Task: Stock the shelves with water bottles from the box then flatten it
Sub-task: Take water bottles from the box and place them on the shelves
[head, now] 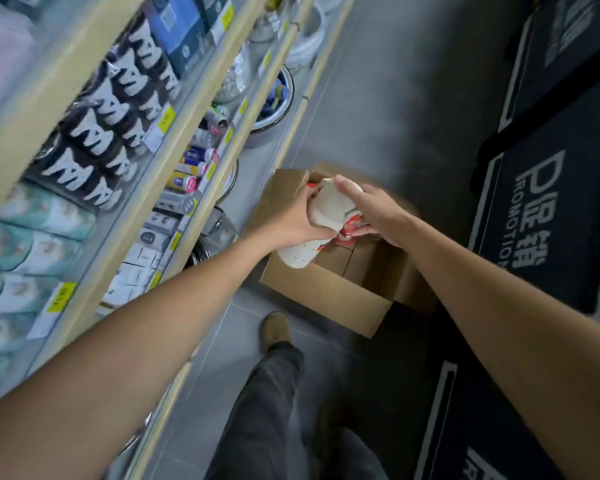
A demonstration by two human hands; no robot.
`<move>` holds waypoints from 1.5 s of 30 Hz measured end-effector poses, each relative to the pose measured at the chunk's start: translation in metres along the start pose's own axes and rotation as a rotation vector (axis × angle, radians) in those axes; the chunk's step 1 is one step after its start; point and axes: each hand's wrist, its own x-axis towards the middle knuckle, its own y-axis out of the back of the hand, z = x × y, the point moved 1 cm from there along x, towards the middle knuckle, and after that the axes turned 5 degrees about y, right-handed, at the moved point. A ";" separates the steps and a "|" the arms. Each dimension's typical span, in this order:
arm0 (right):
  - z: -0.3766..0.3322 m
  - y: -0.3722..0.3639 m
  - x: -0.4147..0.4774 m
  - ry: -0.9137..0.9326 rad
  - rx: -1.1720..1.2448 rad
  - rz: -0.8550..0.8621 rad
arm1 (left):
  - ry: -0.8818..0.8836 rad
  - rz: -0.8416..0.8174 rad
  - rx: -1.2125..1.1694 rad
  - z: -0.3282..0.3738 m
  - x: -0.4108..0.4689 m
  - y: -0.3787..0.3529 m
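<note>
Head view: the job is partly done, I think. The box (pixel 326 292) sits open on the floor (pixel 395 98), just beside the bottom of the shelves (pixel 129 216). It is not flat yet, so that step is left.

A cream bottle (pixel 323 209) is above the open box, tilted. The left hand (pixel 298 220) grips it around the middle, fingers curled tight. The right hand (pixel 371 213) holds the same bottle from the other side, with one finger along its top end and the other fingers curled by a red patch. I cannot tell if the red is on this bottle or on another one under it. The picture is blurry there. How many bottles are left inside I cannot see; the inside looks mostly brown.

The shelves are packed with goods, like dark packs (pixel 101 109), so finding a free spot may be hard. The person's shoe (pixel 274 329) stands near the box. Black mats (pixel 551 209) with white letters lie on the right, making the aisle narrow.
</note>
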 end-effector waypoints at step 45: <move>-0.351 -0.510 -0.835 1.632 -0.137 -0.840 | -0.701 1.588 -0.477 0.021 -1.078 0.191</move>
